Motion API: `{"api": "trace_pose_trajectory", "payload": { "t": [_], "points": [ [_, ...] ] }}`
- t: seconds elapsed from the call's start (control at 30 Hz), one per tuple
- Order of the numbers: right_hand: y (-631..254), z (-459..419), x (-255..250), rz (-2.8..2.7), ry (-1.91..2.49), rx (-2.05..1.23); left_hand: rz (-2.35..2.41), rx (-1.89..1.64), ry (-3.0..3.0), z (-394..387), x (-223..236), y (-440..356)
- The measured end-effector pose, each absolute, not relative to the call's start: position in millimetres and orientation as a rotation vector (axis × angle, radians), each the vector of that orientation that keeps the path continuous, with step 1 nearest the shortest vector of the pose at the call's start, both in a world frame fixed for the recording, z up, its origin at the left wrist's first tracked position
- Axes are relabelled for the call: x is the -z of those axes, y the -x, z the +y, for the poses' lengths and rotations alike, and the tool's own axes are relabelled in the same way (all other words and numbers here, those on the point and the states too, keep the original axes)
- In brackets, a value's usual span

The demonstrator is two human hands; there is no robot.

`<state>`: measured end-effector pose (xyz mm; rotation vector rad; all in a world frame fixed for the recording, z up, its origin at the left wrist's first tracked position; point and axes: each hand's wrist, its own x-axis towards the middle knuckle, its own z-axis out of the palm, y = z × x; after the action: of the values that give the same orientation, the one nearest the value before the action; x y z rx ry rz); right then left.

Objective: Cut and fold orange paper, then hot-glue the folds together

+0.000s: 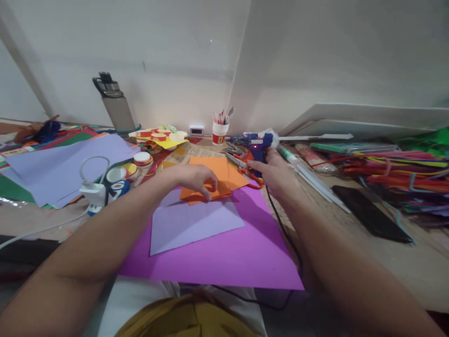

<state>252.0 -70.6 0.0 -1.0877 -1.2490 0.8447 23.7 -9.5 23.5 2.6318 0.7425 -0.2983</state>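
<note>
My right hand (275, 172) is wrapped around the handle of a blue hot glue gun (257, 149), which has a small red light lit. A long white glue stick (315, 137) sticks out from the gun's back end. Over the stacked orange paper (224, 175) hovers or rests my left hand (198, 180), fingers curved and apart; I cannot tell whether it touches the sheets. Beneath lie a lavender sheet (196, 224) and a larger purple sheet (224, 262). Scissors (253, 179) with orange handles sit by my right hand, partly hidden.
To the left are lavender sheets (70, 164), a white charger (94, 192) and tape rolls (142, 159). A water bottle (117, 107) and a paper cup (220, 131) with pencils stand behind. On the right lie a black phone-like slab (372, 213) and pipe cleaners (396, 178). The gun's cord (280, 220) hangs nearby.
</note>
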Motion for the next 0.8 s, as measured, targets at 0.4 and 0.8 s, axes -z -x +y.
{"api": "trace_pose_trajectory", "payload": {
  "t": [0.4,0.8],
  "points": [
    [-251.8,-73.6,-6.0,-1.267,1.075,-0.826,1.004,0.195,-2.824,-29.6,-29.6,-39.2],
    [-252.1,-72.5,-5.3,-1.258,1.062,-0.775,0.881,0.214,-2.775,-15.0,-13.5,-36.3]
  ]
}}
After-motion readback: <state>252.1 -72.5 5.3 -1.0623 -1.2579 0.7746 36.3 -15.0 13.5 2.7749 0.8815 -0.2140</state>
